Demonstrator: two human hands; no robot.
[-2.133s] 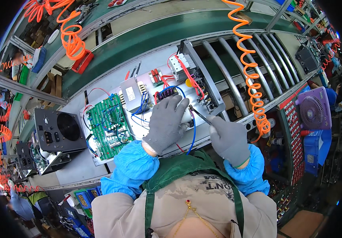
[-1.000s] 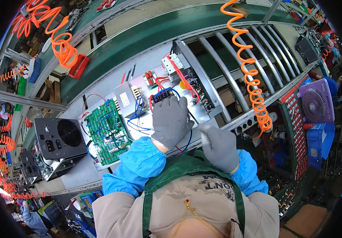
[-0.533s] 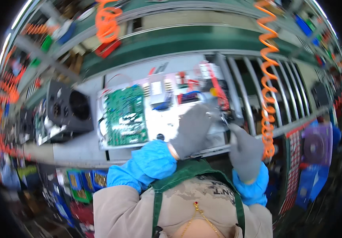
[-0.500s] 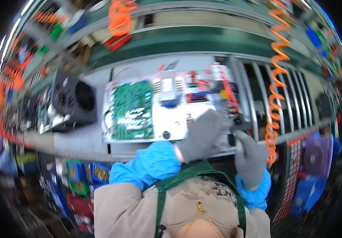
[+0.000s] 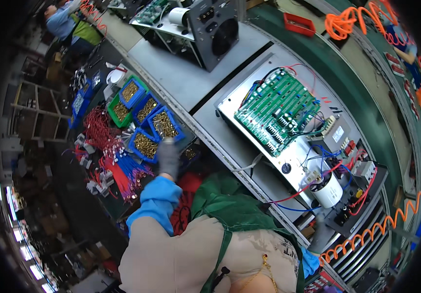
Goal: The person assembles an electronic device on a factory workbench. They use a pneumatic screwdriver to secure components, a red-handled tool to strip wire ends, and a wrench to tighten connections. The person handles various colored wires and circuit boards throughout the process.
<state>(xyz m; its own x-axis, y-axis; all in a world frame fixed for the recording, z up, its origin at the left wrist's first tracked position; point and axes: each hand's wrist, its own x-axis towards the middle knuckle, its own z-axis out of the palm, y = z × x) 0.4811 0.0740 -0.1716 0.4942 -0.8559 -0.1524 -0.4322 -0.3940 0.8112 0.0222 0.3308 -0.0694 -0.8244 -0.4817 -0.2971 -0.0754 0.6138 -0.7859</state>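
Note:
My left hand, in a grey glove with a blue sleeve cover, is at the near edge of a blue bin of brass screws. Its fingers are smeared by motion. Another blue bin of brass pieces lies just left of it. My right hand, also grey-gloved, is low at the right, beside the black end panel of an open metal chassis; its fingers are hard to make out. The chassis carries a green circuit board, a white cylindrical capacitor and red and blue wires.
A second unit with a black fan panel stands farther along the bench. Bundles of red and blue wires lie left of the bins. An orange coiled hose crosses metal rollers at the right. A person is at the far left.
The view has turned toward the left. My left hand has left the chassis and reached across to the screw bins. My right hand stays near the chassis's right end.

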